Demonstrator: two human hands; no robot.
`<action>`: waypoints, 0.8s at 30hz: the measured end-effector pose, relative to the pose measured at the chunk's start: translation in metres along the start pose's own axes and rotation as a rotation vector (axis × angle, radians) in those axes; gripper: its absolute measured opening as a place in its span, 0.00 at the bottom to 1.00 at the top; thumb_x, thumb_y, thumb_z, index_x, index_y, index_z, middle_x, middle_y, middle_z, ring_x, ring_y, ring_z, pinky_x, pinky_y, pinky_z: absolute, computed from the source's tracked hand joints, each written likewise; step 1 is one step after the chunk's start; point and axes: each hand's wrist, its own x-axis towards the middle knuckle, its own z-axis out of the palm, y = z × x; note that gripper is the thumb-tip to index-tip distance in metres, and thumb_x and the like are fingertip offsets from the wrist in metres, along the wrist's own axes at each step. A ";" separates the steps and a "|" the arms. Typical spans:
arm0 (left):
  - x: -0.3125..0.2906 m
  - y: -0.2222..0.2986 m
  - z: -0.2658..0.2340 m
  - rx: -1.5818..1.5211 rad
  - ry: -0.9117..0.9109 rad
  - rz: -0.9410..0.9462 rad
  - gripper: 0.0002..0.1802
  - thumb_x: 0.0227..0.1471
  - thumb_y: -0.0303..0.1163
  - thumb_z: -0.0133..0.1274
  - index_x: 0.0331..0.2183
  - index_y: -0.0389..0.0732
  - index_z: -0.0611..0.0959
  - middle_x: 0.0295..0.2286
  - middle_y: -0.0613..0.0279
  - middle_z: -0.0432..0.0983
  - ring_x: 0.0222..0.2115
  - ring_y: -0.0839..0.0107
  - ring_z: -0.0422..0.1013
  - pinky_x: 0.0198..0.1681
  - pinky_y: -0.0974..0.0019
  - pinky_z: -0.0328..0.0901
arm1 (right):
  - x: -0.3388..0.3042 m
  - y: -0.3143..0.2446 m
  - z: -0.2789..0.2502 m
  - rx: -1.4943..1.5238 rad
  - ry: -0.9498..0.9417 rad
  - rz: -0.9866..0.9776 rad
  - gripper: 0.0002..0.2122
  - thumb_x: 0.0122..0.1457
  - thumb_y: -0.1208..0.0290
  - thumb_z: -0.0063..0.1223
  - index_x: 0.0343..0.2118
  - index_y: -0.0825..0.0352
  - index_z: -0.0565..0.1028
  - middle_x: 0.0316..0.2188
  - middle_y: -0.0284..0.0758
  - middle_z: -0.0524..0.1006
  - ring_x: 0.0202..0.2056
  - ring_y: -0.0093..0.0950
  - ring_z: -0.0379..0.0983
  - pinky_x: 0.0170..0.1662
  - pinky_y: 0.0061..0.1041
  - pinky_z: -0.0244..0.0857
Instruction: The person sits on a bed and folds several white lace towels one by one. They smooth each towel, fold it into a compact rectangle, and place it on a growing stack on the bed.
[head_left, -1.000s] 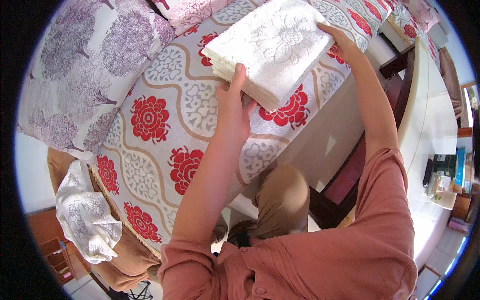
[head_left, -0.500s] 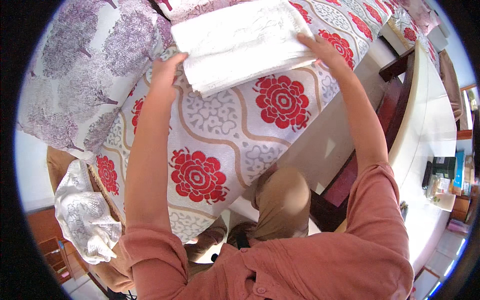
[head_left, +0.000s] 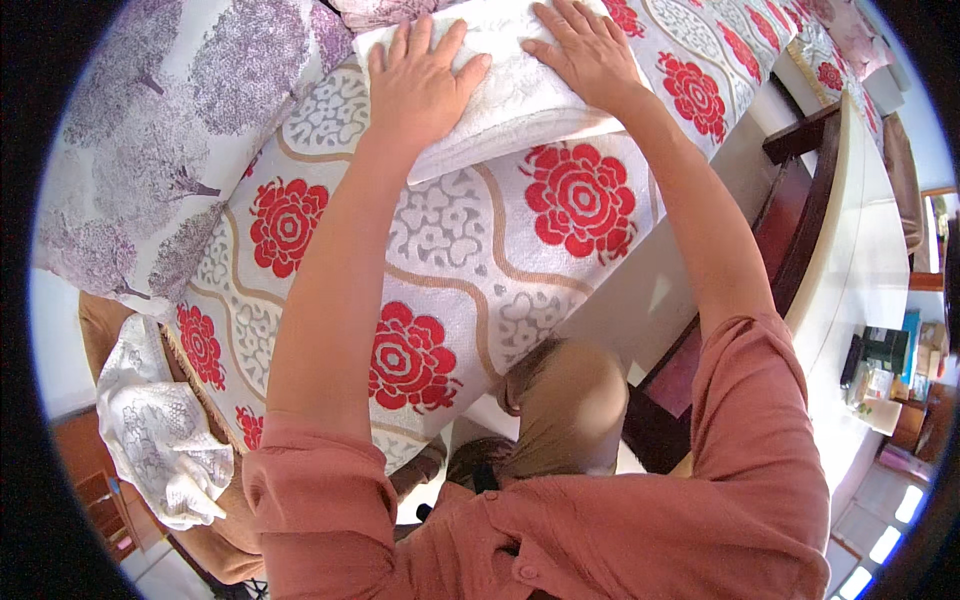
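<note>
A folded white cloth (head_left: 500, 110), textured like a towel, lies on the far part of a seat covered with a red-flowered cover (head_left: 430, 225). My left hand (head_left: 425, 90) rests palm down on the cloth's left part, fingers spread and pointing away from me. On its right part my right hand (head_left: 580, 60) lies flat too, with the fingers apart. Neither hand grips anything. Both palms cover much of the cloth's upper face, and its thick folded near edge shows below them.
Cushions with purple tree prints (head_left: 170, 130) lean along the left. Another white cloth (head_left: 165, 430) drapes over a brown armrest at lower left. A pale-topped table (head_left: 850, 260) with a dark wooden frame stands at the right, with boxes (head_left: 885, 350) beyond it.
Both hands have left the cloth's side edges and moved up onto its top, now flat with spread fingers. The cloth stays in about the same place.
</note>
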 end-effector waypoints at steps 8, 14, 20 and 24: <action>-0.055 0.005 -0.033 -0.135 0.043 0.046 0.35 0.59 0.54 0.47 0.60 0.42 0.69 0.60 0.45 0.60 0.61 0.49 0.57 0.62 0.43 0.53 | 0.005 0.002 -0.014 -0.375 -0.216 -0.390 0.19 0.67 0.59 0.41 0.61 0.45 0.67 0.67 0.35 0.58 0.67 0.40 0.51 0.65 0.49 0.50; -0.284 0.017 -0.154 -0.458 -0.208 -0.127 0.33 0.53 0.37 0.57 0.58 0.39 0.69 0.61 0.45 0.59 0.61 0.47 0.57 0.62 0.48 0.54 | -0.015 0.023 0.010 -0.312 -0.254 -0.273 0.19 0.66 0.67 0.40 0.59 0.49 0.69 0.67 0.33 0.57 0.67 0.41 0.51 0.65 0.46 0.52; -0.493 -0.064 -0.287 -0.108 0.113 -0.688 0.24 0.48 0.24 0.58 0.49 0.37 0.77 0.48 0.47 0.74 0.50 0.46 0.69 0.54 0.51 0.63 | -0.057 0.091 0.025 -0.273 -0.107 -0.304 0.20 0.67 0.65 0.41 0.60 0.61 0.65 0.67 0.40 0.57 0.66 0.42 0.54 0.66 0.43 0.51; -0.554 -0.125 -0.361 0.320 0.251 -0.875 0.22 0.55 0.31 0.53 0.51 0.36 0.74 0.53 0.43 0.68 0.54 0.45 0.65 0.56 0.49 0.60 | -0.062 -0.053 -0.040 0.324 -0.046 0.250 0.21 0.60 0.66 0.55 0.54 0.69 0.71 0.61 0.46 0.66 0.62 0.45 0.60 0.65 0.40 0.54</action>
